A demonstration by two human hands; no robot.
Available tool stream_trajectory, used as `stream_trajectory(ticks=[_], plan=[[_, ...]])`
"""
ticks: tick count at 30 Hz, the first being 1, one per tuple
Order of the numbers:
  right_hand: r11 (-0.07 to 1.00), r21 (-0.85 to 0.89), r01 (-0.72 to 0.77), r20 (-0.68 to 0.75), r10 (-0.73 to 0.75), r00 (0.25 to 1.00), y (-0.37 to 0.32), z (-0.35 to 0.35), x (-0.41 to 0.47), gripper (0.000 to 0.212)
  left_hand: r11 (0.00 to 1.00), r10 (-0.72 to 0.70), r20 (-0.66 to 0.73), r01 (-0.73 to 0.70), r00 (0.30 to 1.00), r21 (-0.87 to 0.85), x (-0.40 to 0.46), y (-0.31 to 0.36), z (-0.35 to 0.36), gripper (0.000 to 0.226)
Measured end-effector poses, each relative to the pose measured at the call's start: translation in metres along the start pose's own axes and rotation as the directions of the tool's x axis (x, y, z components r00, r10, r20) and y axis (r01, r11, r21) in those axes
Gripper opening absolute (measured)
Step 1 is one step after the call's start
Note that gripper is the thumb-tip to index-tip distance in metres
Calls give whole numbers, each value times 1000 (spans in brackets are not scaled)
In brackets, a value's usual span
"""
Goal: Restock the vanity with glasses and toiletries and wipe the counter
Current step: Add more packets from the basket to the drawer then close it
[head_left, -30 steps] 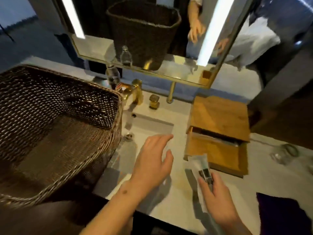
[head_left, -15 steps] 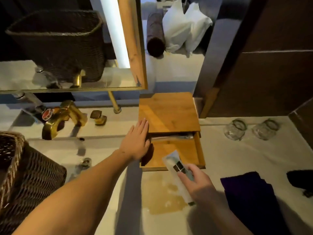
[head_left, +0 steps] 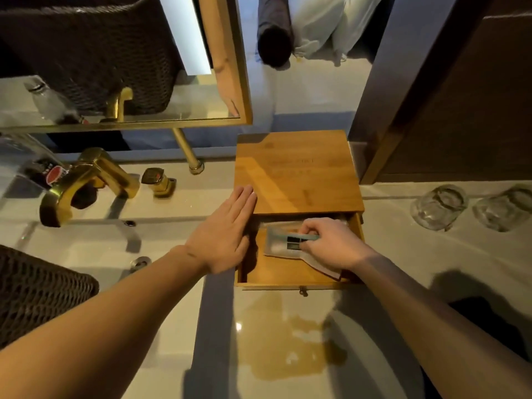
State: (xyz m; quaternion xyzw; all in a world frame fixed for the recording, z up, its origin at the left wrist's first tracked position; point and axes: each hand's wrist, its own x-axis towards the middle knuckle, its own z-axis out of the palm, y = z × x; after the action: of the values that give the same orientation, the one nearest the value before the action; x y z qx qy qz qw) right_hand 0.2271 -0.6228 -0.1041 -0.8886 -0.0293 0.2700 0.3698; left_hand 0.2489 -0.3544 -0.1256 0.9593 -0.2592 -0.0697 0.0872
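Inside open drawer (head_left: 288, 276): right hand (head_left: 328, 243) pinches toiletry packet (head_left: 283, 244).

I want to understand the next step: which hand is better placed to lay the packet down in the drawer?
The right hand: it already holds the toiletry packet inside the open drawer. The left hand lies flat against the wooden box.

This is a bathroom: a sink (head_left: 86, 249) with a gold tap (head_left: 86, 180), a mirror (head_left: 115, 67) above, and drinking glasses (head_left: 439, 207).
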Motion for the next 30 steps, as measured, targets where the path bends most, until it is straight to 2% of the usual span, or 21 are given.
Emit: stream_trajectory(ticks=[4,7,9,12,14,16,20,24,30], plan=[[999,42,31,96,-35,995,-5,9,18,10,996,77,54,-79,996,45,1,-9,-5,89],[999,-19,39,88,-37,995,-13,18,22,17,998,59,9,-59,998,20,2,-4,0,110],[993,-116,31,42,-27,999,-23,24,23,32,999,45,-12,-45,999,13,3,-1,5,116],[896,-442,55,-68,-95,993,-38,27,9,47,999,34,-40,-33,999,23,3,-2,6,116],[858,-509,70,-161,-174,971,-40,28,-20,49,999,34,-43,-33,999,7,3,-1,7,114],[876,-478,63,-201,-180,963,-39,38,-53,47,999,33,-45,-33,998,0,3,0,7,111],[922,-384,-49,-33,40,999,-41,62,-72,55,1000,21,-60,-22,998,-5,2,0,6,105],[910,-412,-42,-5,44,999,-37,65,-54,60,1000,19,-63,-19,998,8,2,2,6,105],[890,-455,2,142,71,987,-23,57,-36,59,1000,6,-49,-6,999,2,3,0,7,106]])
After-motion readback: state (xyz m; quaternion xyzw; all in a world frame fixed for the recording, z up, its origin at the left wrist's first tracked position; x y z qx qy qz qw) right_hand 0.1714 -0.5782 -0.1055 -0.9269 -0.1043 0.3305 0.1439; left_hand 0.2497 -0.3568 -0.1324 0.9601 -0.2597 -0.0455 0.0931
